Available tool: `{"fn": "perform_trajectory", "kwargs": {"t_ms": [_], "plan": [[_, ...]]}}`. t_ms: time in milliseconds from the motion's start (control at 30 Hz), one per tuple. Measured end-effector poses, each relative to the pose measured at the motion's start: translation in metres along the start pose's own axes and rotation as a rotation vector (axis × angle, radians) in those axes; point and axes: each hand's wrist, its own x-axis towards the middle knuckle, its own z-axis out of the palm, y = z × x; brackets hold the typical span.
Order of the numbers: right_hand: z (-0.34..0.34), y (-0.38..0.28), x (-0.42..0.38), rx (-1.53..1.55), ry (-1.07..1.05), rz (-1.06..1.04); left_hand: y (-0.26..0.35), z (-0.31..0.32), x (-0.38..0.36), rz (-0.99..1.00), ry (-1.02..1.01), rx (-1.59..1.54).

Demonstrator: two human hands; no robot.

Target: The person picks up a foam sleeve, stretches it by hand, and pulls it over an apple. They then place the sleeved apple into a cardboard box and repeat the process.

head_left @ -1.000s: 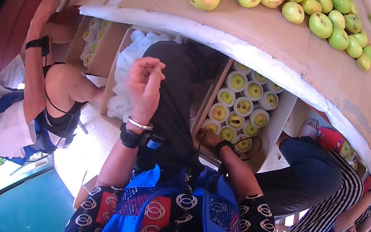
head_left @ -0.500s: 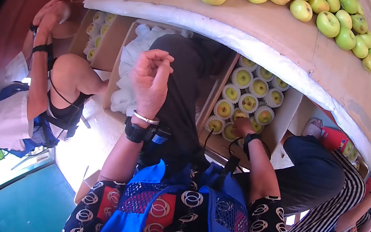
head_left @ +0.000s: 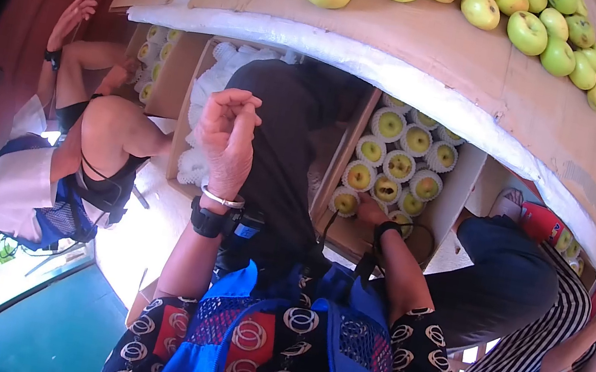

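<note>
My left hand [head_left: 227,138] is raised over my dark-trousered knee, its fingers curled in toward the thumb with nothing visible in them. Down in the cardboard box [head_left: 464,191] to the right, my right hand [head_left: 372,211] is closed over an apple in the front row, which it mostly covers. Around it sit yellow-green apples [head_left: 399,166] in white foam nets, packed in rows. A dark cord loops beside my right wrist.
Loose apples [head_left: 527,33] lie on the cardboard-covered table [head_left: 417,52] above, whose white edge overhangs the boxes. Another box holds white foam nets [head_left: 203,113]. A person [head_left: 20,177] sits at left near a box of netted apples; another person's arm [head_left: 577,343] reaches in at right.
My right hand has moved left and slightly nearer me onto a front-row apple, uncovering the apple behind. My left hand shifted slightly left and down. The person at left lowered one hand toward their box.
</note>
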Motion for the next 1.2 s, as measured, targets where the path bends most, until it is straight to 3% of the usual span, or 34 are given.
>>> {"fn": "perform_trajectory", "kwargs": {"t_ms": [67, 133, 200, 267, 300, 367, 400, 433, 467, 500, 600, 700, 733, 800, 867, 900, 967, 1067, 1133, 1200], "plan": [[-0.003, 0.001, 0.002, -0.332, -0.005, -0.094, 0.002, 0.000, 0.000, -0.003, -0.003, -0.010], [-0.001, 0.005, 0.004, -0.256, 0.009, -0.076, 0.004, -0.012, 0.004, -0.112, -0.091, -0.184], [-0.006, 0.004, 0.006, -0.173, 0.028, -0.054, -0.005, -0.034, 0.011, -0.165, -0.039, -0.394], [-0.020, -0.009, 0.005, -1.258, -0.218, -0.265, -0.017, -0.058, 0.013, -0.358, 0.147, -0.351], [-0.029, -0.029, -0.001, -1.259, -0.208, -0.265, -0.032, -0.074, 0.011, -0.353, 0.141, -0.355], [-0.051, -0.091, -0.022, -1.260, -0.188, -0.138, -0.080, -0.111, -0.001, -0.580, -0.105, 0.148], [-0.057, -0.106, -0.025, -1.265, -0.175, -0.137, -0.113, -0.132, -0.013, -0.442, -0.313, 0.441], [-0.062, -0.116, -0.029, -0.367, 0.062, 0.049, -0.133, -0.144, -0.026, -0.290, -0.518, 0.728], [-0.066, -0.123, -0.035, 0.540, 0.276, 0.210, -0.113, -0.131, -0.038, -0.397, -0.547, 0.742], [-0.071, -0.133, -0.043, 0.537, 0.281, 0.206, -0.159, -0.156, -0.054, -0.121, -0.685, 0.734], [-0.082, -0.172, -0.061, 0.717, 0.180, -0.077, -0.306, -0.203, -0.108, -0.438, -0.552, 0.479], [-0.092, -0.211, -0.090, 0.703, 0.131, -0.234, -0.181, -0.151, -0.084, -0.427, -0.637, 1.225], [-0.096, -0.219, -0.100, 0.700, 0.106, -0.273, -0.159, -0.144, -0.082, -0.431, -0.581, 1.267], [-0.099, -0.231, -0.117, 0.644, 0.073, -0.335, -0.121, -0.145, -0.079, -0.476, -0.503, 1.245], [-0.100, -0.242, -0.136, 0.635, 0.065, -0.320, -0.104, -0.158, -0.089, -0.344, -0.506, 1.262], [-0.101, -0.243, -0.144, 0.615, 0.070, -0.319, -0.106, -0.166, -0.100, -0.356, -0.482, 1.270], [-0.104, -0.245, -0.155, 0.592, 0.065, -0.316, -0.122, -0.182, -0.124, -0.319, -0.493, 0.936], [-0.103, -0.241, -0.173, 0.584, 0.082, -0.329, -0.132, -0.182, -0.144, -0.203, -0.465, 0.924], [-0.100, -0.244, -0.181, 0.580, 0.123, -0.326, -0.125, -0.176, -0.144, -0.212, -0.394, 0.913], [-0.097, -0.243, -0.183, 0.588, 0.107, -0.324, -0.108, -0.168, -0.138, -0.351, -0.267, 1.028]]}}
